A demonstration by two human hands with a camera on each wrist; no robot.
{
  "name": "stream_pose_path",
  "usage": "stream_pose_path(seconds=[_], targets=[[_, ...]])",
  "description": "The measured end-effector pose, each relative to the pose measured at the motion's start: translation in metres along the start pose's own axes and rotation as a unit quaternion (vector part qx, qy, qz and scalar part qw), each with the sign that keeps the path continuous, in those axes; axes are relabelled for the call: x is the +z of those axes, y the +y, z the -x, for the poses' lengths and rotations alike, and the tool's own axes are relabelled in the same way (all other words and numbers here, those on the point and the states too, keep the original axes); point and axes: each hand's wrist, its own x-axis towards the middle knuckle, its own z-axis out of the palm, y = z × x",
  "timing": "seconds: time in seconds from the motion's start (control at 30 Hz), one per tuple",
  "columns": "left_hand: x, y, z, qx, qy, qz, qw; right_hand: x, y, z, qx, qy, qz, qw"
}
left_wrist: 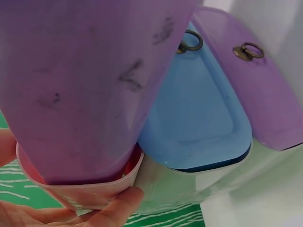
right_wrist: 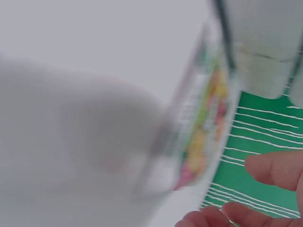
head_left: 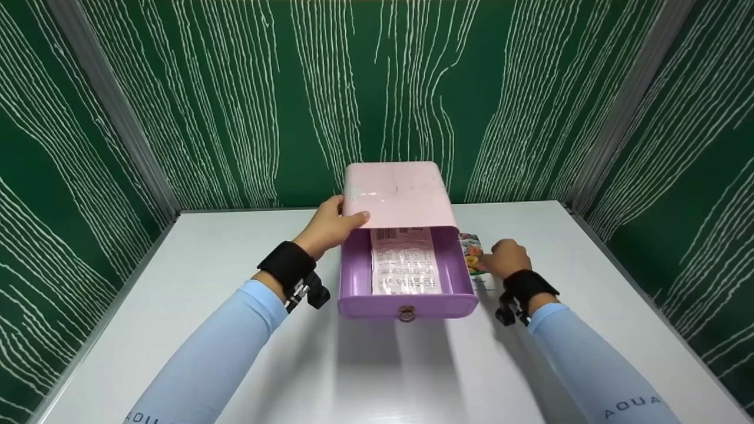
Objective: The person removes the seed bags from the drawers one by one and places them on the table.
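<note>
My left hand (head_left: 333, 227) grips the pink top casing (head_left: 394, 191) of a stacked drawer box, thumb on its upper face. The top purple drawer (head_left: 407, 306), with a ring pull, is slid out toward me. Inside it lies a printed packet (head_left: 403, 262), white and pinkish. In the left wrist view, a blue drawer (left_wrist: 203, 109) and another purple drawer (left_wrist: 255, 75) sit closed below. My right hand (head_left: 509, 259) is beside a packet with a flower picture (head_left: 472, 253), right of the box. The right wrist view shows thumb and fingers apart, with nothing between them; that packet is blurred.
The box stands toward the back of a white table (head_left: 247, 377). Green walls (head_left: 224, 106) with white wavy lines enclose the back and both sides, joined by grey metal posts (head_left: 115, 100).
</note>
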Motion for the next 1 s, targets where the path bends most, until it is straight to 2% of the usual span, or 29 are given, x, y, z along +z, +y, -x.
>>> stream_pose_path(seconds=[0.27,0.4,0.7,0.9,1.0], targets=[[-0.002,0.001,-0.001,0.002,-0.014,-0.022,0.9997,-0.034,-0.040,0.006,-0.041,0.046,-0.048,0.9970],[-0.002,0.005,0.001,0.002,-0.019,-0.032,0.9993,-0.052,-0.064,0.014,-0.061,0.054,-0.072,0.9941],[-0.012,0.026,0.004,0.029,0.018,-0.043,0.9985,-0.092,-0.108,0.033,-0.081,0.018,-0.163,0.9831],[-0.020,0.042,0.011,0.053,0.046,-0.042,0.9967,-0.103,-0.131,0.049,-0.109,-0.008,-0.205,0.9727],[-0.021,0.049,0.018,0.060,0.050,-0.033,0.9964,-0.105,-0.140,0.058,-0.113,-0.028,-0.216,0.9694]])
